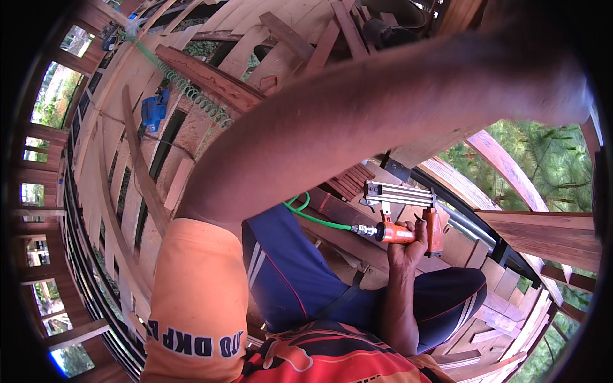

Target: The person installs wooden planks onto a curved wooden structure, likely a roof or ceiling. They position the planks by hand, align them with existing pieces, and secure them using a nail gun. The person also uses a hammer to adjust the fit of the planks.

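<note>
My left arm stretches diagonally across the view to the upper right, where my left hand (552, 92) is smeared and dark at the rim; its fingers and anything in them cannot be made out. My right hand (412, 242), low at centre right, grips an orange pneumatic nail gun (434, 226) with a silver magazine (396, 191). A green air hose (325, 221) runs from the gun's fitting leftward behind my left arm. My folded legs in navy trousers sit on wooden boards, with a small slatted stack of reddish wood (350, 180) beside the magazine.
A blue tool (155, 110) and a coiled green hose (185, 86) lie among loose planks (207, 76) at upper left. A dark object (383, 32) is at the top. At right, wooden beams (536, 236) edge an open side with trees beyond.
</note>
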Demonstrator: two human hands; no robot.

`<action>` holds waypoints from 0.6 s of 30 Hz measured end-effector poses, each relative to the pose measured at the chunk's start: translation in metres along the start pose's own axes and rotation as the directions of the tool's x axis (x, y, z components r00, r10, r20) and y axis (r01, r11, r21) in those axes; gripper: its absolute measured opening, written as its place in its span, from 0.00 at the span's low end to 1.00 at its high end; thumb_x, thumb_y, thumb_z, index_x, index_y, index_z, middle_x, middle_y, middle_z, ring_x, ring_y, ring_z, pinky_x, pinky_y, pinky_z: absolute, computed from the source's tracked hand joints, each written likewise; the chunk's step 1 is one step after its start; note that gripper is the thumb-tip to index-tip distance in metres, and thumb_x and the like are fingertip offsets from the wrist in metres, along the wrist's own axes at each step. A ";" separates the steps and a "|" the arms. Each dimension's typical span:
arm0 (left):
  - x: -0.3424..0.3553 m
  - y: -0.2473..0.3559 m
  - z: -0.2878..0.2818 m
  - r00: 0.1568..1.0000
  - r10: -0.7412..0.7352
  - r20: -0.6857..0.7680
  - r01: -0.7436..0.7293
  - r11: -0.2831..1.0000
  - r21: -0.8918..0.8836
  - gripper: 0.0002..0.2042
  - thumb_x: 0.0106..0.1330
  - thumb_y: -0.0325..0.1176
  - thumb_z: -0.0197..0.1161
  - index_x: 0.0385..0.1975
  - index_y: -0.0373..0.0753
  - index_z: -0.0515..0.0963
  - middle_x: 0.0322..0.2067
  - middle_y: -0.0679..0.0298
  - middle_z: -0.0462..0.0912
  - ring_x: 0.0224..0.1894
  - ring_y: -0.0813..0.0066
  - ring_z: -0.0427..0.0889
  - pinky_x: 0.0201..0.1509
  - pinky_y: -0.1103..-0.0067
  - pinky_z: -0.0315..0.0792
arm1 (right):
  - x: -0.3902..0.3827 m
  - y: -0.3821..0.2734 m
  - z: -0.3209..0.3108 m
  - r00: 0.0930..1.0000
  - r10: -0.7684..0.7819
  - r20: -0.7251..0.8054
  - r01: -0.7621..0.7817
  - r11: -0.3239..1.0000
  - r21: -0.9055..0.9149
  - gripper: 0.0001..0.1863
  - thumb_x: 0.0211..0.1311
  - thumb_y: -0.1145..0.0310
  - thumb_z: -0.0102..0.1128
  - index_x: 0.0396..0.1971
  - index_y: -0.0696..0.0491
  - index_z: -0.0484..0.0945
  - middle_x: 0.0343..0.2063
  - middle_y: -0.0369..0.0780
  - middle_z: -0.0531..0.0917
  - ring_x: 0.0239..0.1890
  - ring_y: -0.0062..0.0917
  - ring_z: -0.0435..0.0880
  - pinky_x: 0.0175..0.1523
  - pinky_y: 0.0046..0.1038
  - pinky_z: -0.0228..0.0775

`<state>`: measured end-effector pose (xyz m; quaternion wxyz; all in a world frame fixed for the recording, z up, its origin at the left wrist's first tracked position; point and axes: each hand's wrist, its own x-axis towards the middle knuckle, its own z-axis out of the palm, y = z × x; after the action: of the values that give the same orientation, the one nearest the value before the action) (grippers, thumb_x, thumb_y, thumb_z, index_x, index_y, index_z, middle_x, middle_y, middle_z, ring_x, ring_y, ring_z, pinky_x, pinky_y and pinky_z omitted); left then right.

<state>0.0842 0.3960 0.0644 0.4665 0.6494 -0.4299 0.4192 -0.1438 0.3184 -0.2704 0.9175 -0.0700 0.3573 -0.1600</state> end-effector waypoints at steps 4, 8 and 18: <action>-0.135 -0.004 -0.092 0.615 -0.215 0.758 0.314 0.949 0.015 0.21 0.60 0.40 0.64 0.48 0.31 0.75 0.41 0.50 0.79 0.45 0.54 0.81 0.53 0.63 0.74 | -0.008 0.037 0.013 0.991 0.058 -0.119 -0.069 0.994 -0.089 0.07 0.69 0.62 0.56 0.41 0.47 0.73 0.21 0.35 0.71 0.28 0.27 0.73 0.46 0.40 0.73; -0.208 -0.003 -0.202 -0.166 -0.418 0.893 0.584 0.688 0.431 0.26 0.64 0.49 0.59 0.55 0.35 0.72 0.44 0.51 0.80 0.49 0.52 0.80 0.53 0.63 0.72 | 0.000 0.104 0.033 0.967 0.139 -0.214 -0.176 0.971 -0.162 0.12 0.73 0.57 0.49 0.47 0.46 0.76 0.25 0.36 0.75 0.32 0.28 0.76 0.53 0.44 0.73; -0.377 0.041 -0.360 -0.033 -0.963 0.266 0.847 0.115 0.520 0.29 0.65 0.55 0.59 0.55 0.34 0.74 0.39 0.47 0.83 0.43 0.52 0.83 0.47 0.66 0.74 | -0.024 0.336 0.064 0.819 0.573 -0.003 -0.529 0.754 -0.389 0.08 0.67 0.65 0.58 0.40 0.47 0.69 0.23 0.35 0.71 0.27 0.25 0.73 0.38 0.33 0.73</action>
<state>-0.1114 0.7990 -0.2049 0.4067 0.8980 0.0383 -0.1634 -0.0351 0.6432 -0.2903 0.9123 -0.1435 0.3317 0.1928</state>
